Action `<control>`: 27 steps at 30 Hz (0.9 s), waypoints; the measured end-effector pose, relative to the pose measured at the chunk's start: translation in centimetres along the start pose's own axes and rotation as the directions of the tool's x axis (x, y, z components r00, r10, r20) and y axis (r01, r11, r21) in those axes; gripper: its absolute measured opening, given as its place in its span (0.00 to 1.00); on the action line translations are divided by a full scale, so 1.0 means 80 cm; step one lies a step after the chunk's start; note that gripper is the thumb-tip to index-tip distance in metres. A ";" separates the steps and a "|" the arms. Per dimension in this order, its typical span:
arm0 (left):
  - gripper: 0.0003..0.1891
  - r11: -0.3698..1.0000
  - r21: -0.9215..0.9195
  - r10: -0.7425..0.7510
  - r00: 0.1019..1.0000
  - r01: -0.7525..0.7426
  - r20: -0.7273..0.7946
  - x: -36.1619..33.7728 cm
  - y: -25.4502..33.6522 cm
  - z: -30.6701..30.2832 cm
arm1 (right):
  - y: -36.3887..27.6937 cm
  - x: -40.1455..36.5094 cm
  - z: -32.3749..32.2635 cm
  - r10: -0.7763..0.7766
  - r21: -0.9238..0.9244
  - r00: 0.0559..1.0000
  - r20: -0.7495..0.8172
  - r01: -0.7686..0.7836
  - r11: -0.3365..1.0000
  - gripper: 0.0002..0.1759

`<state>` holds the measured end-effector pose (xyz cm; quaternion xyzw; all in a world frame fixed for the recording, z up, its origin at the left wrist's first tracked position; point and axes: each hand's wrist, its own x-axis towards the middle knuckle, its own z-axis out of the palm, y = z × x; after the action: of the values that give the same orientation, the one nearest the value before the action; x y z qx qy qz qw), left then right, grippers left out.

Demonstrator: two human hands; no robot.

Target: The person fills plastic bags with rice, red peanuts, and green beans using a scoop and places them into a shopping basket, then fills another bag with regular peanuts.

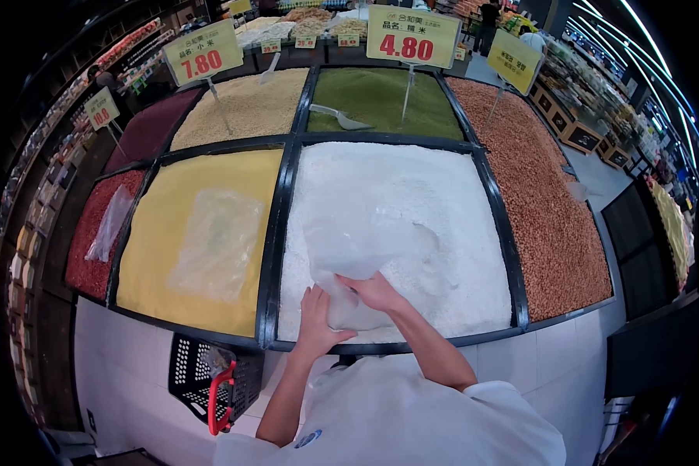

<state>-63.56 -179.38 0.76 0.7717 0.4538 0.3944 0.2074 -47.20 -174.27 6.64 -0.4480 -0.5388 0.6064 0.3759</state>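
Note:
A clear plastic bag [349,252] is held over the near part of the bin of white grains [466,202]. My right hand [371,290] is closed on the upper part of the bag, its fingertips pinched together. Lower and to the left, my left hand [317,322] rests against the bag's side with its fingers apart, the thumb under the bag's lower part. What lies inside the bag is hard to tell from the white grains behind it. Another clear bag [217,245] lies flat on the yellow grain [147,256] in the bin to the left.
Black dividers [276,225] separate the bins. Behind are a green bin [396,93] with a scoop [342,118] and a pale-grain bin [264,109]. Brown grains [544,225] fill the right bin. A black basket with a red handle [222,396] stands at the lower left. Price signs [410,36] rise behind.

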 end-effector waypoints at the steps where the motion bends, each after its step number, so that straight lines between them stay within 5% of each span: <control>1: 0.43 0.992 -0.096 -0.075 0.995 0.080 0.059 -0.001 -0.001 0.006 | -0.002 -0.002 0.006 -0.051 -0.095 0.998 0.023 0.053 0.994 0.15; 3: 0.45 0.933 -0.269 -0.190 0.962 0.239 0.196 0.000 -0.011 0.018 | -0.004 -0.007 0.018 -0.157 -0.274 0.985 0.077 0.172 0.946 0.17; 6: 0.44 0.776 -0.561 -0.212 0.957 0.288 0.198 -0.008 -0.005 0.031 | -0.014 -0.016 0.035 -0.214 -0.249 0.971 0.104 0.234 0.940 0.20; 9: 0.40 0.722 -0.608 -0.257 0.944 0.331 0.209 -0.026 -0.013 0.055 | 0.048 -0.006 0.041 -0.312 -0.376 0.946 0.089 0.322 0.869 0.20; 12: 0.32 0.799 -0.566 -0.227 0.973 0.201 0.025 -0.028 0.005 0.061 | 0.121 0.003 0.037 -0.289 -0.518 0.951 0.109 0.302 0.800 0.19; 18: 0.16 0.803 -0.501 -0.368 0.930 0.323 0.009 -0.072 -0.037 0.104 | 0.056 -0.034 0.027 0.061 -0.599 0.949 0.309 0.145 0.788 0.20; 21: 0.13 0.768 -0.452 -0.426 0.889 0.454 0.170 -0.090 -0.057 0.129 | 0.117 -0.058 0.008 -0.211 -0.749 0.942 0.261 0.336 0.571 0.24; 23: 0.13 0.834 -0.401 -0.347 0.925 0.379 0.152 -0.097 -0.066 0.131 | 0.170 -0.077 -0.004 -0.223 -0.274 0.972 0.074 0.234 0.933 0.26; 25: 0.14 0.816 -0.412 -0.357 0.914 0.405 0.191 -0.084 -0.060 0.117 | 0.175 -0.087 -0.014 -0.206 -0.360 0.979 0.011 0.196 0.912 0.32; 27: 0.16 0.705 -0.463 -0.431 0.842 0.538 0.323 -0.064 -0.032 0.091 | 0.173 -0.109 -0.022 -0.160 -0.914 0.987 0.028 0.090 0.395 0.41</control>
<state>-60.51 -182.25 -7.51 0.5688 0.4902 0.3602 0.5536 -42.41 -183.77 -5.90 -0.5579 -0.8015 0.1697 0.1324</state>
